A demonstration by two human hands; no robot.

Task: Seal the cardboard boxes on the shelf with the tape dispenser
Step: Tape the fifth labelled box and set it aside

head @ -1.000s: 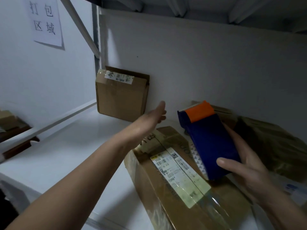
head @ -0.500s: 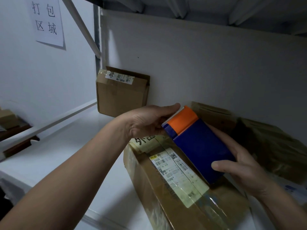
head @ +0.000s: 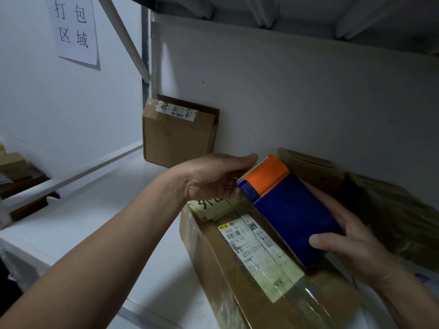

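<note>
A blue tape dispenser point(head: 294, 217) with an orange front end is held tilted above a long cardboard box point(head: 240, 276) lying on the white shelf point(head: 95, 224). My right hand point(head: 351, 243) grips the dispenser's blue body from behind, thumb on its near side. My left hand point(head: 213, 179) reaches to the orange toothed end, its fingers pinching at the tape edge there. The box top carries shipping labels and shiny clear tape. A smaller cardboard box point(head: 178, 136) stands upright against the back wall.
More flattened brown boxes or bags point(head: 392, 210) lie at the right against the wall. A paper sign point(head: 73, 29) hangs on the left wall. A diagonal shelf brace point(head: 123, 36) and an upper shelf are overhead. Cardboard pieces point(head: 14, 167) lie far left.
My left hand drew back from an outstretched reach and came to the dispenser's orange end. The dispenser tilted down and lower toward the long box.
</note>
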